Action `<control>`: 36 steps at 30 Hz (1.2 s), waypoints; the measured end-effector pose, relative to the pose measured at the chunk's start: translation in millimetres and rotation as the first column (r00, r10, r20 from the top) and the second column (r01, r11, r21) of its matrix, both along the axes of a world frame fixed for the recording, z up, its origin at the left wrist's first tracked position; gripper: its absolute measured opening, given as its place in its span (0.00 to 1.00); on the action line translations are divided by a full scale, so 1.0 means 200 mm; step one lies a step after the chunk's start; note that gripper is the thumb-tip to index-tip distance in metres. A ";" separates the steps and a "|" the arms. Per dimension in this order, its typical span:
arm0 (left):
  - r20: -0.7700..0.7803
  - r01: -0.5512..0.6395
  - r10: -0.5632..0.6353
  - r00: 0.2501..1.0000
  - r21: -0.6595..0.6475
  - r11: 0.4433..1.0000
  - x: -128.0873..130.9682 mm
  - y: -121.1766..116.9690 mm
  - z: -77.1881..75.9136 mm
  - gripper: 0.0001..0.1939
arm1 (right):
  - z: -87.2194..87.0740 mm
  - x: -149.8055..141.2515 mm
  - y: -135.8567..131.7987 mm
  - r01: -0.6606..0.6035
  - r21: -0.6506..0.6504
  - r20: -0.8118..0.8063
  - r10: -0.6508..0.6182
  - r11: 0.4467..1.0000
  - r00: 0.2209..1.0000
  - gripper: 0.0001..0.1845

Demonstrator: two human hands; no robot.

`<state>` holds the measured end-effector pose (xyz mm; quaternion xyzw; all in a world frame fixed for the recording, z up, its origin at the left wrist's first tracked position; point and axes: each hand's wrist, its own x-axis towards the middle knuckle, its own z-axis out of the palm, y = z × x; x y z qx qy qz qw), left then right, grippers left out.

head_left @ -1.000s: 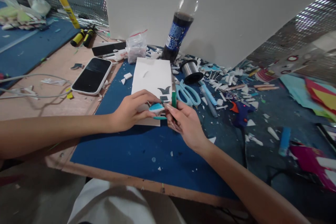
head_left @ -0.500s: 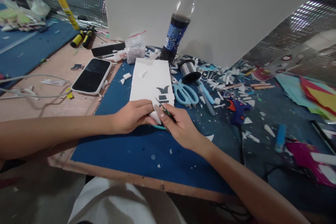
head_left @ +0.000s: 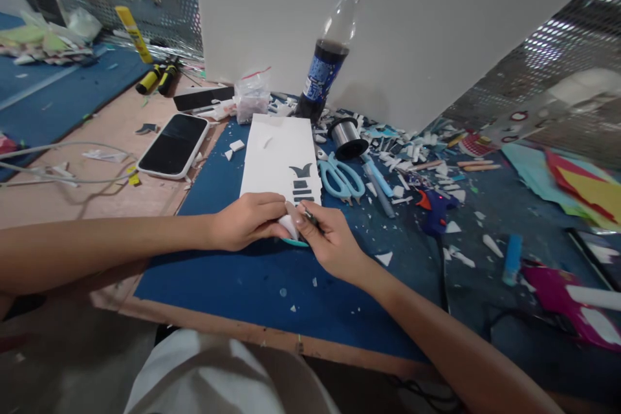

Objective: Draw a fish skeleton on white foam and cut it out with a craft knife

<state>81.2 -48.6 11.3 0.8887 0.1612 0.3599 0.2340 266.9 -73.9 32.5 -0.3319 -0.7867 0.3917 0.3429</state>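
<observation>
My left hand is closed, its fingertips pinching a small white and teal piece at the near edge of a white sheet. My right hand is closed around a thin dark green tool whose tip meets that piece. Both hands rest on a blue cutting mat. The white sheet bears dark cut shapes near its right edge. Most of the small piece is hidden by my fingers.
Teal scissors, a wire spool, a cola bottle and a blue glue gun lie to the right among white scraps. A phone lies left of the mat. A white board stands behind.
Both hands drew slightly nearer with the small piece. My right hand turned the green tool down from upright, so its fingers now cover most of it. The view tilted a little.
</observation>
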 end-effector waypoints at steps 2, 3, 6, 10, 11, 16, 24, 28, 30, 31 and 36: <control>0.004 0.004 -0.004 1.000 -0.002 1.000 0.00 0.00 0.00 0.18 | -0.01 0.00 -0.01 0.012 -0.012 -0.004 -0.012 1.000 1.000 0.15; 0.003 0.006 -0.006 1.000 0.000 1.000 0.00 0.00 0.00 0.18 | -0.01 0.00 -0.01 0.009 -0.006 -0.004 -0.009 1.000 1.000 0.15; 0.006 0.005 -0.006 1.000 0.009 1.000 0.00 0.00 0.01 0.20 | -0.01 0.00 -0.01 0.015 0.031 -0.001 -0.015 0.999 1.000 0.14; -0.020 -0.019 0.018 1.000 -0.027 0.999 -0.01 0.00 0.01 0.22 | -0.01 0.00 -0.02 0.055 0.063 -0.003 -0.055 0.997 0.998 0.14; -0.025 -0.030 0.029 0.999 -0.035 0.999 -0.01 0.00 0.01 0.22 | -0.01 0.00 -0.02 0.072 0.063 -0.018 -0.071 0.995 0.997 0.14; -0.014 -0.052 0.052 0.999 -0.027 0.998 -0.02 0.01 0.00 0.22 | -0.01 0.03 0.02 0.301 0.071 -0.097 -0.294 0.951 0.951 0.17; -0.001 -0.067 0.067 0.998 0.024 0.997 -0.01 0.00 0.01 0.22 | 0.00 0.10 0.09 0.412 0.042 -0.093 -0.407 0.910 0.909 0.15; -0.029 -0.055 0.057 0.998 0.048 0.997 -0.01 0.00 0.00 0.23 | 0.00 0.06 0.06 0.170 -0.115 -0.048 -0.176 0.979 0.983 0.19; -0.036 -0.047 0.049 0.998 0.051 0.998 -0.01 0.00 -0.01 0.23 | 0.00 0.03 0.04 0.095 -0.127 0.003 -0.095 0.987 0.995 0.17; -0.037 -0.043 0.045 0.998 0.051 0.998 -0.01 0.00 -0.01 0.23 | 0.00 0.02 0.03 0.073 -0.120 0.028 -0.070 0.990 0.997 0.17; -0.043 -0.013 0.015 0.999 0.047 0.999 -0.01 0.01 -0.01 0.23 | 0.02 -0.01 0.01 0.027 -0.037 0.105 -0.023 0.999 0.994 0.16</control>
